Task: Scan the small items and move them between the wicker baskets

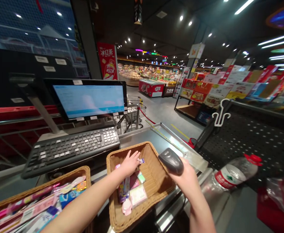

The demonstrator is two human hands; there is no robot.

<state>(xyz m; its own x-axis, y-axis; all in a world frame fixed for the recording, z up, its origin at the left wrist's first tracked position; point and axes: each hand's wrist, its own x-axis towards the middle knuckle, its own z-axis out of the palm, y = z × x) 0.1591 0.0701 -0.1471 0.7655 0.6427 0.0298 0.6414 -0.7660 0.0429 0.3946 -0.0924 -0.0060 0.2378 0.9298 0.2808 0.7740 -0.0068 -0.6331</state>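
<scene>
My left hand (130, 162) reaches into a wicker basket (156, 181) on the checkout counter, fingertips pinched on a small wrapped item (141, 160). Several small packaged goods (134, 191) lie in the basket below the hand. My right hand (184, 178) hovers over the basket's right rim and is closed around a dark handheld barcode scanner (171, 160), whose head points toward the basket.
A second wicker basket (66, 177) full of packets stands at the lower left. Behind are a keyboard (71, 149) and a lit monitor (90, 99). A plastic bottle with a red cap (234, 173) lies at the right. Shop aisles and a trolley (132, 115) stretch beyond.
</scene>
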